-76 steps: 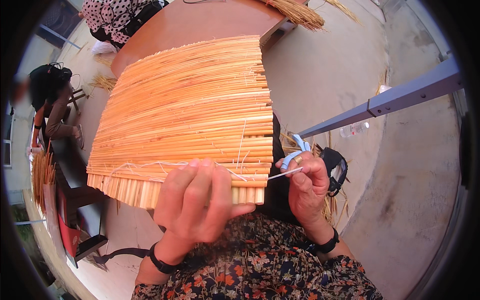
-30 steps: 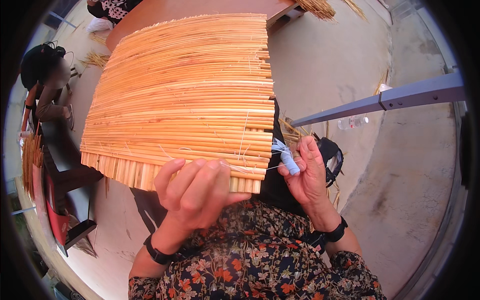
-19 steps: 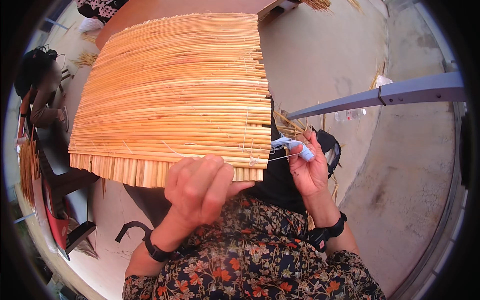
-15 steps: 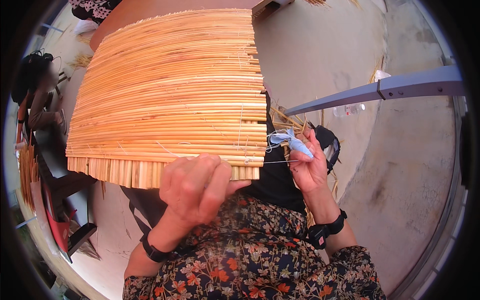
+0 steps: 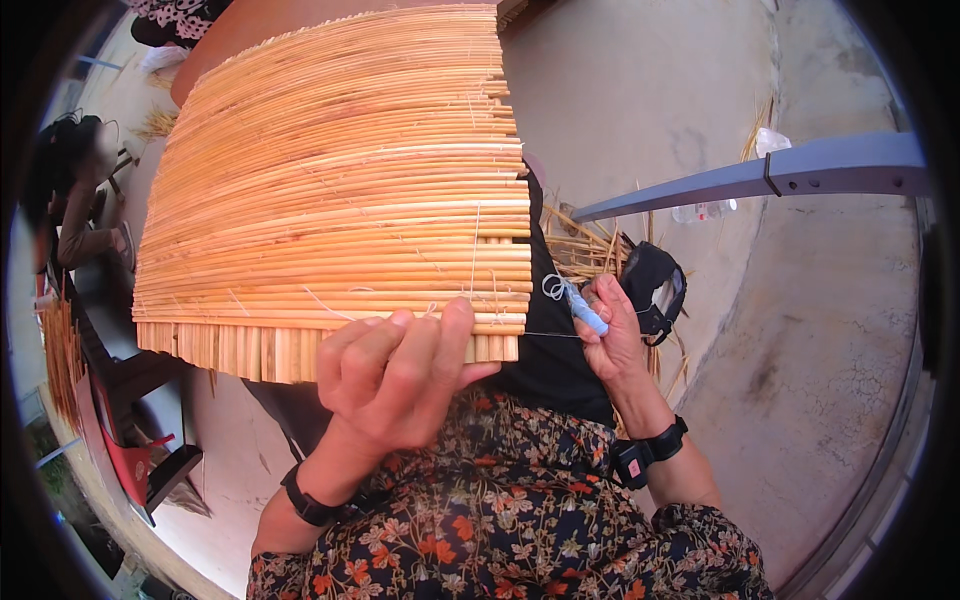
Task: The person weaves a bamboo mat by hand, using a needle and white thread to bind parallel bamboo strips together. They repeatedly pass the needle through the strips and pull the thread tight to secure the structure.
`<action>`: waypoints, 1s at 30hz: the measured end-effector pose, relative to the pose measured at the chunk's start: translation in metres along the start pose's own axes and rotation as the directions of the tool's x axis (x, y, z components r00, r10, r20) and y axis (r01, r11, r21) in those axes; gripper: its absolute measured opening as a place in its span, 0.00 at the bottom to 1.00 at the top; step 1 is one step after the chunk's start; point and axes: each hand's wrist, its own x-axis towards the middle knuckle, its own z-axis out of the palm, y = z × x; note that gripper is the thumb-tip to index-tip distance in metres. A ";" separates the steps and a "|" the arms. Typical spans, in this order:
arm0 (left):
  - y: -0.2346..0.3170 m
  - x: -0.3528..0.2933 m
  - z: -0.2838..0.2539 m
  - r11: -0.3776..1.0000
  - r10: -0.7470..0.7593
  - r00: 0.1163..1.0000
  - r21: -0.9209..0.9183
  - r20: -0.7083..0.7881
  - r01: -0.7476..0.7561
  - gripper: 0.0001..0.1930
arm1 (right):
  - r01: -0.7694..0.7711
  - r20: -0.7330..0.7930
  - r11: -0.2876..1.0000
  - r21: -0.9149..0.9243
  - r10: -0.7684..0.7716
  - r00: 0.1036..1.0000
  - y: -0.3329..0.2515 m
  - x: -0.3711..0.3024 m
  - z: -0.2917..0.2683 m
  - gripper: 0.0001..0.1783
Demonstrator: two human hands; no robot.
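Observation:
A large mat of straw-coloured reed stalks (image 5: 330,200) lies in front of me, its stalks running side to side. Along its near edge is a row of short stalk ends laid crosswise. My left hand (image 5: 395,375) grips this edge close to the right corner, fingers on top and thumb below. Off the right corner, my right hand (image 5: 612,330) is closed around a light blue bundle (image 5: 585,308), which looks like wrapped cloth. White thread (image 5: 555,335) runs straight from the mat's corner to this hand. Loops of thread show at the bundle's top.
A blue-grey metal bar (image 5: 760,178) crosses at the right. Under it lie a clear plastic bottle (image 5: 705,211) and loose straw (image 5: 590,250) beside a black strapped item (image 5: 655,290). Another person (image 5: 85,200) sits at the left, near a straw bundle (image 5: 62,360). A brown tabletop (image 5: 235,50) lies beyond the mat.
My right hand has closed more around the blue bundle and sits slightly lower. The loose thread by it has drawn together. My left fingers have shifted slightly right on the mat's edge.

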 end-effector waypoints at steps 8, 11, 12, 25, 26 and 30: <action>-0.007 0.001 -0.018 0.993 -0.035 0.989 -0.109 0.146 0.051 0.20 | -0.057 0.063 0.994 0.093 0.051 0.997 -0.005 -0.002 -0.008 0.06; -0.022 0.002 -0.028 0.996 -0.013 0.980 -0.086 0.199 0.031 0.21 | -0.036 0.073 0.998 0.052 0.032 0.997 -0.006 -0.004 -0.002 0.06; -0.026 0.003 -0.029 0.996 -0.019 0.979 -0.076 0.203 0.036 0.21 | -0.023 0.062 1.000 0.021 0.022 0.998 -0.007 -0.004 0.001 0.07; -0.046 0.079 -0.069 0.998 0.051 0.994 0.033 0.100 -0.055 0.22 | 0.447 0.207 0.477 -0.757 -0.475 0.855 -0.049 -0.029 0.075 0.07; -0.053 0.091 -0.078 0.998 0.032 0.995 0.054 0.092 -0.037 0.21 | 0.521 0.287 0.519 -0.677 -0.465 0.837 -0.050 -0.034 0.093 0.06; -0.075 0.140 -0.105 0.985 0.113 0.993 0.126 0.028 -0.115 0.16 | 0.714 0.588 0.625 -0.316 -0.462 0.665 -0.050 -0.049 0.174 0.04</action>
